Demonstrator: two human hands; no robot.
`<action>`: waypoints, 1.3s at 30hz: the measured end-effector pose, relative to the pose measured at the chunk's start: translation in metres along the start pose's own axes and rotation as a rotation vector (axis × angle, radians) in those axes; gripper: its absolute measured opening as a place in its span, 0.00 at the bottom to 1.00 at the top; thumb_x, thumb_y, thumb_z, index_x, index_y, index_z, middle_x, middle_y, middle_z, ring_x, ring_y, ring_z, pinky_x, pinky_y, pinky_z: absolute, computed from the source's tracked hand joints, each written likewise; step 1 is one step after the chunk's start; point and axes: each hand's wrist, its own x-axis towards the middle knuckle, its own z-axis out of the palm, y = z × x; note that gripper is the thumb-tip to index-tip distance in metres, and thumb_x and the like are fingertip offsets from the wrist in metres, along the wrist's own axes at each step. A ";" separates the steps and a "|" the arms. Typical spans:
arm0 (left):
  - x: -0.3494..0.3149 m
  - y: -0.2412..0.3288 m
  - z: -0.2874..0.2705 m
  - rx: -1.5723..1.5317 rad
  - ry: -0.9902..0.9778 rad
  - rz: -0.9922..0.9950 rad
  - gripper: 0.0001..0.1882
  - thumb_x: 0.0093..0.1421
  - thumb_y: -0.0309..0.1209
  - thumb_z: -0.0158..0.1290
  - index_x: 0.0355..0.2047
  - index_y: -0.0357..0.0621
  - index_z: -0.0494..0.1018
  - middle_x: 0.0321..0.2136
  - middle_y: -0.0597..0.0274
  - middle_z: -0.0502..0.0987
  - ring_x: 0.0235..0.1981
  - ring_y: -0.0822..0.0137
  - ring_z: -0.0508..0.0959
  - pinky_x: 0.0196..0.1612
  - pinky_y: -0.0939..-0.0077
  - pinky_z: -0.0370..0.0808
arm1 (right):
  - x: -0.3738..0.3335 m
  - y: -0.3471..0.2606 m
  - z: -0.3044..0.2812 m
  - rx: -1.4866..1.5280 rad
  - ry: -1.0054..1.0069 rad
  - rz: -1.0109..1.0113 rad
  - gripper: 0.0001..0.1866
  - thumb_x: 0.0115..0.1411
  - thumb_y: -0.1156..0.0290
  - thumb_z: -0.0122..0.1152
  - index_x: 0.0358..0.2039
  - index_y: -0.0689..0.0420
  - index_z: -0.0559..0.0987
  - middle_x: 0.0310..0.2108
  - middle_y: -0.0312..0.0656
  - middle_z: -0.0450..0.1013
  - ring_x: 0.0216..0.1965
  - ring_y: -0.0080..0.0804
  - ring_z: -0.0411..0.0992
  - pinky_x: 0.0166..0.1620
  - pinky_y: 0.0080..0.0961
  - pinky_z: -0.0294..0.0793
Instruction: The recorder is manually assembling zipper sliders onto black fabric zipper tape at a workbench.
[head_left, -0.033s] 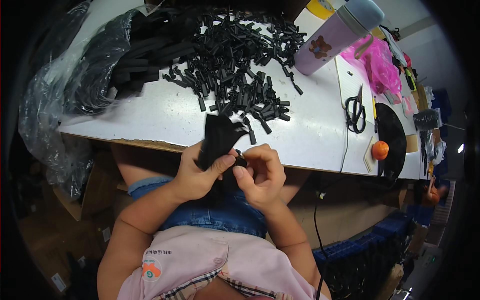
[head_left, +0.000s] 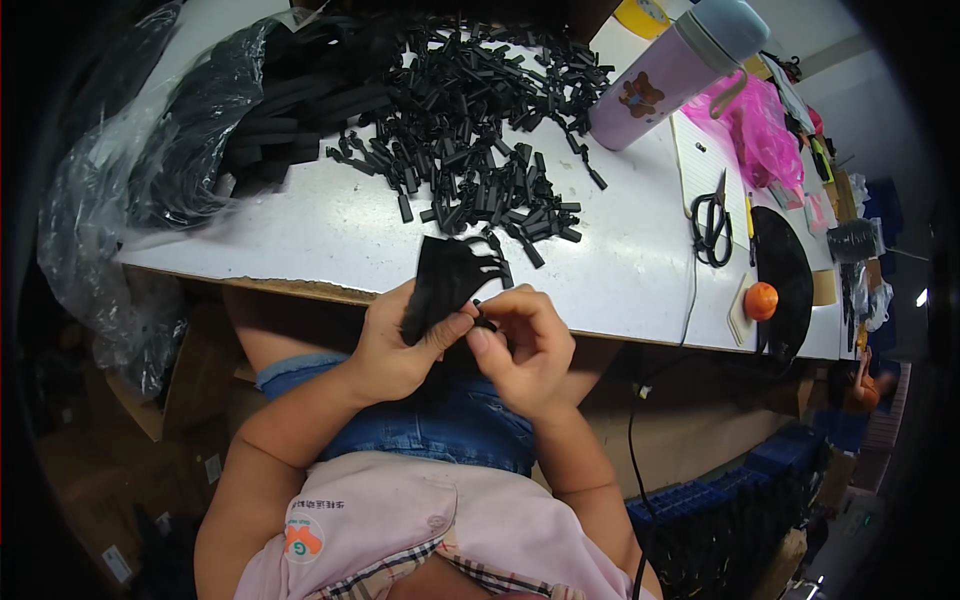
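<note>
White table [head_left: 630, 250] takes the far half. On its left lies a clear plastic bag [head_left: 110, 190], at the far middle a heap of black parts [head_left: 465, 130]. Right of this is a purple bottle [head_left: 645, 95]. By the near edge, the left hand [head_left: 392, 345] and the right hand [head_left: 530, 350] are close together: the left grasps a black strip [head_left: 437, 280], the right pinches a small dark piece [head_left: 483, 315] just beside it.

Table [head_left: 320, 240]: smooth, glossy white top; near edge rough, wood-like. Black piece [head_left: 440, 282] above that edge: matt, cloth-like. Small black parts [head_left: 487, 192] toward the far edge: faintly shiny, plastic-like. Bag [head_left: 95, 225] over the left edge: glossy, wrinkled plastic film.
</note>
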 end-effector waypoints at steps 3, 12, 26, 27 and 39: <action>-0.002 0.004 0.000 0.069 0.010 0.033 0.08 0.53 0.29 0.51 0.29 0.37 0.69 0.22 0.67 0.70 0.21 0.79 0.69 0.24 0.87 0.66 | 0.004 -0.005 -0.008 0.213 -0.101 0.237 0.06 0.49 0.76 0.57 0.27 0.62 0.70 0.17 0.32 0.65 0.16 0.10 0.58 0.19 0.08 0.56; 0.001 0.005 -0.015 0.110 -0.096 -0.048 0.11 0.53 0.27 0.50 0.37 0.37 0.69 0.30 0.64 0.73 0.31 0.77 0.70 0.35 0.82 0.68 | 0.009 -0.028 0.004 -0.471 -0.025 -0.258 0.20 0.40 0.77 0.63 0.37 0.62 0.72 0.26 0.40 0.66 0.19 0.23 0.62 0.20 0.17 0.64; -0.001 0.004 -0.003 0.037 -0.268 0.058 0.11 0.50 0.29 0.53 0.33 0.36 0.68 0.24 0.67 0.71 0.25 0.78 0.69 0.27 0.84 0.66 | -0.001 -0.013 0.007 -0.211 0.157 -0.321 0.10 0.41 0.84 0.61 0.24 0.62 0.70 0.28 0.39 0.64 0.20 0.18 0.63 0.20 0.11 0.64; -0.002 0.011 -0.002 -0.013 -0.246 -0.049 0.10 0.50 0.29 0.53 0.31 0.37 0.68 0.23 0.67 0.70 0.25 0.78 0.68 0.27 0.85 0.66 | -0.001 -0.015 0.012 0.051 0.236 -0.148 0.08 0.43 0.84 0.60 0.24 0.62 0.70 0.28 0.39 0.64 0.19 0.17 0.63 0.20 0.11 0.64; -0.005 0.004 0.005 -0.069 -0.226 0.051 0.11 0.48 0.27 0.56 0.31 0.40 0.68 0.21 0.63 0.71 0.24 0.74 0.72 0.29 0.82 0.69 | -0.005 -0.014 0.002 0.386 0.072 0.260 0.03 0.51 0.79 0.55 0.25 0.63 0.71 0.18 0.36 0.67 0.13 0.13 0.62 0.13 0.08 0.59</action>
